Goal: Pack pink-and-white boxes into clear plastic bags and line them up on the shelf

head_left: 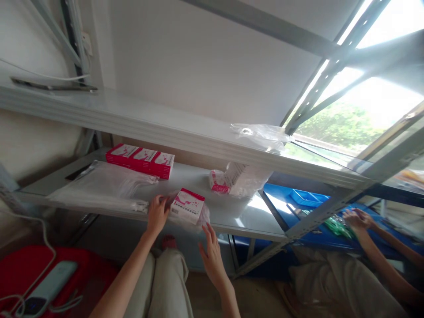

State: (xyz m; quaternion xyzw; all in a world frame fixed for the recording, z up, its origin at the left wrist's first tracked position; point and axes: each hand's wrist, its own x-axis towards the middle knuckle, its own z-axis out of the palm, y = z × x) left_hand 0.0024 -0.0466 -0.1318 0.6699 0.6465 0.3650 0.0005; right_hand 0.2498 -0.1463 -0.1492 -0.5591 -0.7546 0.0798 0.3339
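Observation:
A white and magenta carton (187, 205) lies on a clear plastic bag (204, 216) near the front edge of the lower shelf. To its left, my left hand (157, 215) is at the bag's edge with its fingers bent and apart. My right hand (211, 254) is open just below the carton's right side, fingers spread, close to the bag. A row of similar cartons (144, 159) stands at the back left. In front of them lies a stack of clear drawstring bags (102, 183). Farther right is another carton (219, 181) in clear plastic.
An upper shelf (165, 121) runs low above the cartons, with a crumpled clear bag (261, 132) on it. A slanting metal post (298, 225) stands at right; beyond it another person's hands (357, 219) work at a blue table. A power bank (51, 287) rests on a red stool (88, 260).

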